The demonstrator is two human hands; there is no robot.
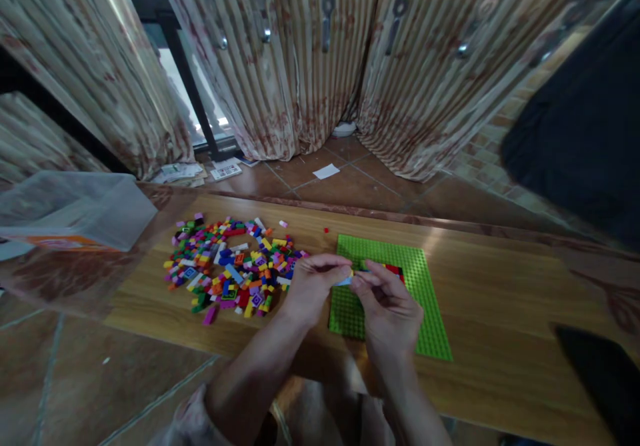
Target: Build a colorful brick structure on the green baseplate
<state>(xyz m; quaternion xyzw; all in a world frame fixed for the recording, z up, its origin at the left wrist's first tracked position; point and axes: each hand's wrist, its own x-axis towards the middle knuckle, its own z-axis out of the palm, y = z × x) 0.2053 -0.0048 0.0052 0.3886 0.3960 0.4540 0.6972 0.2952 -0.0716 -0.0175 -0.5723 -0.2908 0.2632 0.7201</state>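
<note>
My left hand [315, 285] and my right hand [390, 303] meet over a green studded baseplate [427, 326]. Both are closed, fingertips pinching small toy bricks [343, 281] between them; a light blue one shows, with a bit of yellow at its top. How these bricks are joined is hidden by my fingers. Behind my right hand, red and dark bricks [395, 271] sit on the baseplate, partly covered. Left of my left hand spreads a pile of mixed coloured toy bricks [235, 259].
The wooden table [510, 313] carries everything. A lone red brick [326, 230] lies behind the baseplate. A translucent plastic bin [135, 209] stands at the left. At the right edge is a dark flat object [595, 366]. Curtains [300, 73] hang beyond the table.
</note>
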